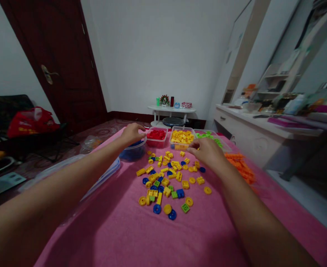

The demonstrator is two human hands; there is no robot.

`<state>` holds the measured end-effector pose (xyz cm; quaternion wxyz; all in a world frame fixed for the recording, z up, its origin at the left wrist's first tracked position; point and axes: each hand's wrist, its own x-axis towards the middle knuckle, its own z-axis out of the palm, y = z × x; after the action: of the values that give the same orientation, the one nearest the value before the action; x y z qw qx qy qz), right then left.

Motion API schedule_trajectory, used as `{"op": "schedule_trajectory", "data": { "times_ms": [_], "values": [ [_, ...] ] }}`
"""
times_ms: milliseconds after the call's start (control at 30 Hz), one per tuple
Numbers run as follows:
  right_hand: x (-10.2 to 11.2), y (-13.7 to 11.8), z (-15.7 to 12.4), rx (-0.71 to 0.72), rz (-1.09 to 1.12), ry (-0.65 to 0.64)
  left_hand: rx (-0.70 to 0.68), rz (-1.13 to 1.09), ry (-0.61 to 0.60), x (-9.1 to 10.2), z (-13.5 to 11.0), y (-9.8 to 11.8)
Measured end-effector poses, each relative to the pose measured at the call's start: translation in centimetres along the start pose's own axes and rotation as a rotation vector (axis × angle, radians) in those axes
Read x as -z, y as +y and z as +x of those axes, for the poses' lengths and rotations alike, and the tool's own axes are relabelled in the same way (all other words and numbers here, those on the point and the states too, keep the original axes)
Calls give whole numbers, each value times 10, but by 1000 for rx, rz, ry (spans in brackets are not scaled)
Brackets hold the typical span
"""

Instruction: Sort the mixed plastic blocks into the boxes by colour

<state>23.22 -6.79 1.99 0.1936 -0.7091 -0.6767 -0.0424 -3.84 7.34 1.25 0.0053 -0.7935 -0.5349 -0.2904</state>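
My left hand (132,134) is above the round clear tub (132,152) of blue pieces, thumb and fingertips slightly apart, with nothing visible between them. Beside the front right corner of the clear box of yellow pieces (182,137), my right hand (206,150) has its fingers bent together. A speck of yellow shows by those fingers, too small to name. Between and in front of both hands lies a loose spread of toy building pieces: yellow bricks (152,193), yellow wheels (189,201), blue wheels (157,209), a blue brick (180,193) and green bricks (185,208).
A clear box of red pieces (156,135), a box of green pieces (212,138) and a heap of orange pieces (240,168) line the pink cloth (130,237). Clear plastic (104,174) lies along the left edge. A cluttered white desk (252,126) stands at right.
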Motion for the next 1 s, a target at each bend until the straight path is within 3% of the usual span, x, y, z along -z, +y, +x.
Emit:
{"op": "schedule_trajectory", "data": {
  "times_ms": [67,133,267,367,533,733,833,1000],
  "values": [
    [-2,2,0,-49,-82,-45,-184,-6,43,-11,-13,17],
    [-5,4,-2,-93,-162,-126,-295,-52,-49,-23,-28,40],
    [-12,6,-7,-159,-303,-312,-308,-26,-275,-41,-59,81],
    [-21,6,-10,-153,-359,-376,-236,48,-324,-52,-75,96],
    [-37,8,-11,-175,-370,-362,-213,95,-344,-67,-80,95],
    [-23,3,-7,-215,-334,-279,-229,20,-332,-73,-82,87],
    [-23,-11,-5,-136,-280,-217,-267,16,-320,-70,-85,88],
    [-55,-22,-3,25,-228,-234,-329,5,-337,-71,-84,86]
  ]
}}
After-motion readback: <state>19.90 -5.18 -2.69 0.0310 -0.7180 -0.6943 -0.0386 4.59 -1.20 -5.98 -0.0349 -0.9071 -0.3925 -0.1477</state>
